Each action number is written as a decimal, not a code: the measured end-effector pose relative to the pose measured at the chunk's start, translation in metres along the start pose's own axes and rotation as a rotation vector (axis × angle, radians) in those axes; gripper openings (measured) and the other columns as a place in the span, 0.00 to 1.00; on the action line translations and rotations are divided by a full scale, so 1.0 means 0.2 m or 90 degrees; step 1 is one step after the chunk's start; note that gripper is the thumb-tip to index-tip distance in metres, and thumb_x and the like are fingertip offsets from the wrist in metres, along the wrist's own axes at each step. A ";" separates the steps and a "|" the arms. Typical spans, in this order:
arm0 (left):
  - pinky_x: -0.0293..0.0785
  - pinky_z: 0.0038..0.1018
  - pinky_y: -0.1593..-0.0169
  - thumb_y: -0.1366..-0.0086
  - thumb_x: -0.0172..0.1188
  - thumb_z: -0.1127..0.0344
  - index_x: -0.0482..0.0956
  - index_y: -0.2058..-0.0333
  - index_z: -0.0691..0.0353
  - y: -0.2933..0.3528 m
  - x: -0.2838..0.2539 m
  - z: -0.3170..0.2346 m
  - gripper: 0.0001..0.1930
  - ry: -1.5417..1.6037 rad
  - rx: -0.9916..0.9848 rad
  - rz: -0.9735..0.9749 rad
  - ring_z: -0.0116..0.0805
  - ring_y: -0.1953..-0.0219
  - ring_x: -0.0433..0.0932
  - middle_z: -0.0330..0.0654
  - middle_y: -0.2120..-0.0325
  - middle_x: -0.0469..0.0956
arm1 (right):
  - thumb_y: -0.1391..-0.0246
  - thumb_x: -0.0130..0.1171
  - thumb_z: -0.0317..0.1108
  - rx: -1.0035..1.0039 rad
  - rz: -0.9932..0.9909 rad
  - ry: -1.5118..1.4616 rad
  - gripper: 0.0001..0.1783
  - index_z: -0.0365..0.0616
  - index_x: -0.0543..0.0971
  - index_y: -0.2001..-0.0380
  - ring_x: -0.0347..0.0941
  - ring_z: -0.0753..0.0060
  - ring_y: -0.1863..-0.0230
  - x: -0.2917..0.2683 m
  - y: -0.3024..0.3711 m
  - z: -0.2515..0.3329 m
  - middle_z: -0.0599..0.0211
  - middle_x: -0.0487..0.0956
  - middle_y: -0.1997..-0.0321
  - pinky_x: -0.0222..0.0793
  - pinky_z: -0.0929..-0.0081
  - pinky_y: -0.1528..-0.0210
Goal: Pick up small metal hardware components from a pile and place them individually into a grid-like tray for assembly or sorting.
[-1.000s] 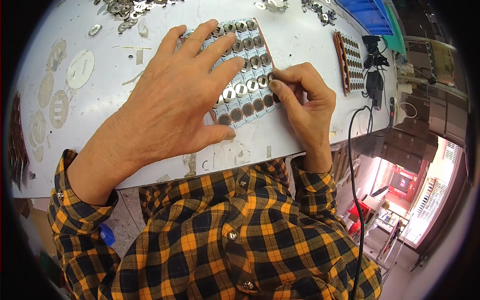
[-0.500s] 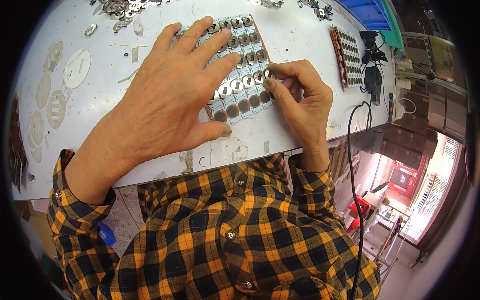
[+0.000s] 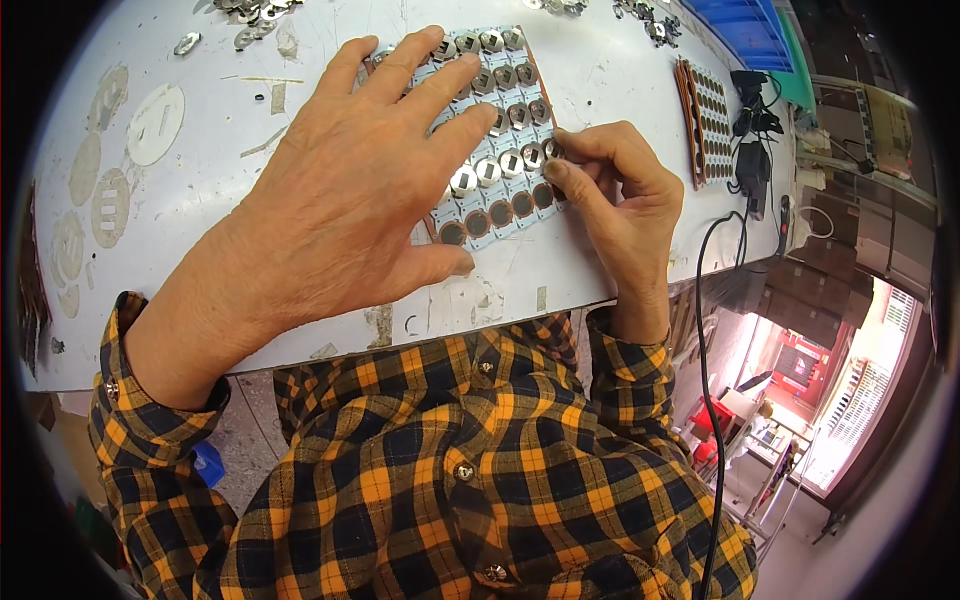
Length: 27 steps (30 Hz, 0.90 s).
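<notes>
A light-blue circuit board panel [image 3: 497, 143] lies on the white table, its rows fitted with round silver metal clips [image 3: 509, 162] that have dark square openings. The row nearest me shows bare dark discs [image 3: 501, 214]. My left hand [image 3: 340, 190] rests across the panel's left part with fingers spread, hiding several clips. At the panel's right edge, my right hand [image 3: 625, 190] pinches thumb and forefinger on the last metal clip [image 3: 553, 148] of the second row from me. Its other fingers are curled under and partly hidden.
Loose metal clips [image 3: 262, 12] are heaped at the far left, and more small metal parts [image 3: 648, 25] lie at the far right. A stack of similar panels [image 3: 712, 125], a black power adapter [image 3: 752, 165] with cables, and a blue bin [image 3: 735, 35] occupy the right side.
The whole picture has shifted slightly. Both hands keep nearly the same places on the panel, the right still pinching at the row's right end.
</notes>
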<state>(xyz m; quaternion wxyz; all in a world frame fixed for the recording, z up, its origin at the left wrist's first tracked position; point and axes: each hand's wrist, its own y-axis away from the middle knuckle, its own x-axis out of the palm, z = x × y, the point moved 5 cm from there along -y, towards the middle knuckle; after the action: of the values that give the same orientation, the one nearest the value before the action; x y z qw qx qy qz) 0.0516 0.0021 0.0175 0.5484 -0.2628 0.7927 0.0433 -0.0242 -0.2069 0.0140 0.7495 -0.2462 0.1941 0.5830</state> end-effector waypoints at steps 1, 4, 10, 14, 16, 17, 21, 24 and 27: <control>0.54 0.56 0.25 0.62 0.85 0.52 0.74 0.37 0.64 0.00 0.00 0.00 0.52 -0.001 -0.003 -0.002 0.58 0.25 0.59 0.53 0.30 0.67 | 0.46 0.72 0.20 -0.004 0.008 0.002 0.11 0.37 0.87 0.58 0.69 0.90 0.68 0.00 0.00 0.00 0.77 0.81 0.64 0.60 0.89 0.66; 0.55 0.56 0.25 0.62 0.85 0.53 0.74 0.37 0.64 -0.01 0.00 0.00 0.52 0.001 0.000 0.002 0.58 0.25 0.59 0.53 0.30 0.67 | 0.47 0.74 0.21 0.007 0.002 -0.029 0.12 0.37 0.87 0.58 0.67 0.91 0.69 0.00 -0.01 -0.02 0.78 0.81 0.65 0.58 0.89 0.67; 0.55 0.56 0.25 0.62 0.85 0.53 0.75 0.37 0.64 -0.01 0.00 0.00 0.51 0.002 0.006 0.003 0.58 0.26 0.60 0.53 0.30 0.68 | 0.48 0.74 0.22 0.035 0.047 -0.055 0.13 0.38 0.88 0.57 0.67 0.91 0.70 -0.01 -0.03 -0.01 0.79 0.81 0.67 0.59 0.89 0.67; 0.55 0.56 0.26 0.62 0.85 0.53 0.75 0.38 0.64 0.00 0.00 0.00 0.51 -0.006 0.004 -0.009 0.58 0.26 0.60 0.53 0.31 0.68 | 0.48 0.74 0.22 0.050 0.082 -0.060 0.12 0.38 0.88 0.58 0.67 0.91 0.70 -0.02 -0.04 -0.03 0.79 0.81 0.68 0.59 0.88 0.67; 0.56 0.56 0.26 0.62 0.84 0.53 0.75 0.38 0.65 0.00 0.00 0.00 0.50 -0.002 0.015 -0.026 0.58 0.26 0.60 0.53 0.31 0.68 | 0.47 0.74 0.23 0.075 0.079 -0.064 0.12 0.38 0.88 0.58 0.68 0.90 0.69 -0.02 -0.04 -0.04 0.78 0.82 0.68 0.60 0.88 0.66; 0.56 0.56 0.26 0.62 0.84 0.53 0.75 0.38 0.65 0.00 0.00 0.00 0.50 -0.002 0.015 -0.028 0.58 0.26 0.60 0.53 0.31 0.68 | 0.47 0.74 0.23 0.073 0.079 -0.062 0.12 0.38 0.88 0.58 0.68 0.90 0.69 -0.02 -0.04 -0.04 0.78 0.82 0.68 0.60 0.88 0.66; 0.56 0.56 0.26 0.61 0.84 0.54 0.75 0.38 0.65 0.00 0.01 0.00 0.50 0.000 0.011 -0.030 0.58 0.26 0.60 0.54 0.31 0.68 | 0.46 0.73 0.23 -0.013 0.031 0.024 0.13 0.37 0.88 0.57 0.70 0.88 0.68 -0.01 0.00 0.01 0.75 0.82 0.65 0.63 0.86 0.64; 0.56 0.56 0.26 0.60 0.84 0.55 0.75 0.38 0.65 0.00 0.00 0.00 0.49 -0.003 0.002 -0.023 0.58 0.26 0.60 0.55 0.31 0.68 | 0.45 0.72 0.23 -0.051 -0.014 0.070 0.14 0.35 0.87 0.54 0.72 0.86 0.67 0.02 0.02 0.04 0.73 0.82 0.63 0.65 0.85 0.63; 0.56 0.55 0.26 0.60 0.84 0.54 0.75 0.38 0.65 0.00 0.01 0.00 0.49 -0.010 -0.004 -0.026 0.59 0.27 0.61 0.55 0.31 0.68 | 0.42 0.69 0.23 -0.041 -0.044 0.052 0.17 0.34 0.85 0.49 0.74 0.85 0.66 0.01 0.02 0.00 0.71 0.83 0.63 0.67 0.85 0.62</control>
<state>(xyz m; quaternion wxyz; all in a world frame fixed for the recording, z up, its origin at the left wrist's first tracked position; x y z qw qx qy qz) 0.0516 0.0013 0.0154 0.5548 -0.2801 0.7825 0.0366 -0.0279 -0.2052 0.0124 0.7524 -0.3003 0.1969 0.5522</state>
